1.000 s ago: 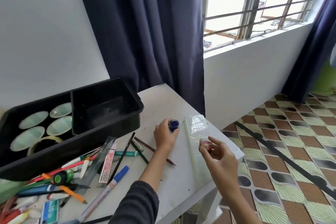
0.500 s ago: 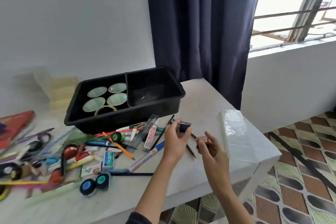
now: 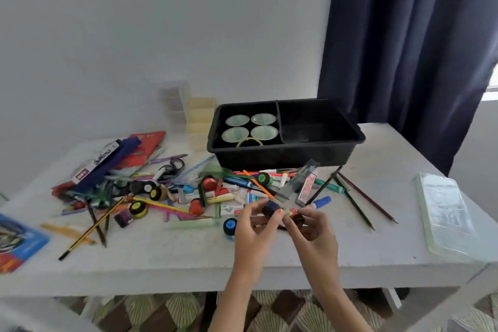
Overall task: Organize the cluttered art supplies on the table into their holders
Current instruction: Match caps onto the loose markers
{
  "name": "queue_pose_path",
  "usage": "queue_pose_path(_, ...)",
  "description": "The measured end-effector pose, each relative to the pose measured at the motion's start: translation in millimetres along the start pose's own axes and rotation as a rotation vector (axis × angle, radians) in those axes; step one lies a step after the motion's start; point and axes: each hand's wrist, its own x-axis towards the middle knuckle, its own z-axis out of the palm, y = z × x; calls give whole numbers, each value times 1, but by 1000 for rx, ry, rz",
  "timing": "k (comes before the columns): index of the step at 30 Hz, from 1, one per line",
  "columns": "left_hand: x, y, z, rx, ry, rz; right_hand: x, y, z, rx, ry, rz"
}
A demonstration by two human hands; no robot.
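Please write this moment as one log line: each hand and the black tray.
left hand: pinches small dark blue pot | right hand: pinches small red-topped pot | black plastic tray: four round cups, left compartment

Both forearms rise from the lower edge and converge, left hand [image 3: 252,229] pinching a small blue pot [image 3: 270,209], right hand [image 3: 312,232] pinching a second small pot [image 3: 296,217], fingertips nearly meeting.

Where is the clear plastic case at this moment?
Head view: the clear plastic case lies flat at the right edge of the table, right of the dark pencils.
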Motion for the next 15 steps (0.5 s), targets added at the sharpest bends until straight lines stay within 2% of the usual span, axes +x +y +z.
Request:
queue_pose_path(3,-8,-7,-26,28,93,36,-12,1,18,-28,-57,-21)
queue_pose_path(11,-25,-32,-70,405,231,202,-31,12,49,-238,-139,-117)
queue_pose_path(15,-25,-42,-78,488,232,235,-36,21,55,-392,-167,-221)
